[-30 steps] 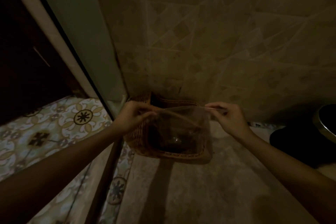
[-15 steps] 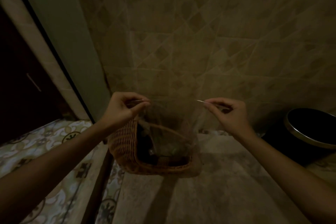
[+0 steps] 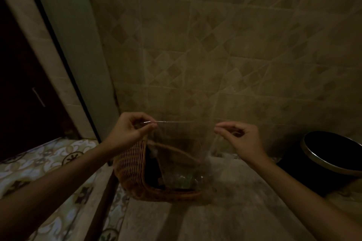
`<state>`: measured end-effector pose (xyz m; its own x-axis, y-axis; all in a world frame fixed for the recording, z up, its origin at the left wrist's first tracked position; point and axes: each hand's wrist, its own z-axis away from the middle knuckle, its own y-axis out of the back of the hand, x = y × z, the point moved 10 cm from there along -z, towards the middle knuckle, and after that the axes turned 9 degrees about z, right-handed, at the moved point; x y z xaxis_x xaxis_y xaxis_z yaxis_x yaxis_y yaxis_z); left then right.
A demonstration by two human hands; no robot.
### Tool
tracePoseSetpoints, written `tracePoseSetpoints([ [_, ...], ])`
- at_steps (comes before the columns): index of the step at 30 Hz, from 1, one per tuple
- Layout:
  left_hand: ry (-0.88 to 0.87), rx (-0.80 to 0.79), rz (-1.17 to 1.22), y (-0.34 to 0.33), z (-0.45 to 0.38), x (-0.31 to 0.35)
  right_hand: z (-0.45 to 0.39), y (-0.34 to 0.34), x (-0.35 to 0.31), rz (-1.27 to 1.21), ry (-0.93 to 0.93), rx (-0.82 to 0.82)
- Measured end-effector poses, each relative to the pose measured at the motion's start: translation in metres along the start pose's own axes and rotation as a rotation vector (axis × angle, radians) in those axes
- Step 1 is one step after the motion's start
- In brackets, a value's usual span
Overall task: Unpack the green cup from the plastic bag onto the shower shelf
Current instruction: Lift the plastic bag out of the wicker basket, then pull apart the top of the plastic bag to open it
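Observation:
A clear plastic bag [image 3: 182, 148] hangs between my two hands above a brown wicker basket [image 3: 131, 164]. My left hand [image 3: 129, 133] pinches the bag's top left corner. My right hand [image 3: 239, 137] pinches its top right edge. At the bottom of the bag a faint greenish shape, probably the green cup [image 3: 182, 179], shows dimly through the plastic, low inside the basket. The light is very dim, so the cup's outline is unclear.
The basket stands on a beige ledge [image 3: 225, 211] in the corner against a tiled wall [image 3: 215, 55]. A black round bin with a metal rim [image 3: 333, 158] sits at the right. A glass door frame [image 3: 64, 55] and patterned floor tiles [image 3: 49, 158] lie to the left.
Both hands have lifted the bag's top edge higher and pulled it taut. The view has tilted up, so the basket sits lower in the frame.

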<state>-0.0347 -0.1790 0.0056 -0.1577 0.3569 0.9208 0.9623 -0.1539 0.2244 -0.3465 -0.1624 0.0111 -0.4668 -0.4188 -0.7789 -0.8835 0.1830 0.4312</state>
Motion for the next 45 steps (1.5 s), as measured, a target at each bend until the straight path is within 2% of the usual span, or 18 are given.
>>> tracePoseSetpoints([
  [5, -0.024, -0.012, -0.02, 0.001, 0.001, 0.009, -0.006, 0.0, 0.006, -0.014, -0.049, 0.035],
  [9, -0.037, 0.005, -0.011, -0.007, -0.001, 0.022, -0.011, 0.002, 0.026, 0.069, -0.102, 0.105],
  [15, -0.043, 0.106, -0.058, -0.02, -0.001, 0.041, 0.0, -0.008, 0.058, 0.148, -0.459, 0.235],
  [23, -0.119, 0.211, -0.112, -0.041, 0.011, 0.053, 0.003, -0.072, -0.005, -0.185, -0.681, -0.047],
  [27, -0.162, 0.203, -0.114, -0.054, 0.019, 0.058, 0.003, -0.086, -0.033, -0.143, -0.692, -0.204],
  [33, -0.178, 0.189, -0.082, -0.08, 0.028, 0.066, -0.001, -0.08, -0.039, 0.043, -0.592, -0.303],
  [38, -0.111, -0.078, 0.081, -0.099, 0.017, 0.058, -0.01, -0.058, -0.043, 0.099, -0.439, -0.38],
  [40, -0.115, 0.02, 0.05, -0.079, 0.007, 0.05, -0.011, -0.047, -0.044, 0.068, -0.411, -0.42],
  [42, -0.161, 0.171, -0.143, -0.051, -0.007, 0.047, -0.015, -0.033, -0.046, 0.068, -0.37, -0.431],
  [43, -0.138, 0.179, -0.183, -0.042, -0.016, 0.041, -0.017, -0.026, -0.047, 0.063, -0.353, -0.434],
  [45, 0.02, 0.106, -0.108, -0.034, -0.037, 0.019, -0.021, -0.017, -0.05, 0.032, -0.331, -0.442],
])
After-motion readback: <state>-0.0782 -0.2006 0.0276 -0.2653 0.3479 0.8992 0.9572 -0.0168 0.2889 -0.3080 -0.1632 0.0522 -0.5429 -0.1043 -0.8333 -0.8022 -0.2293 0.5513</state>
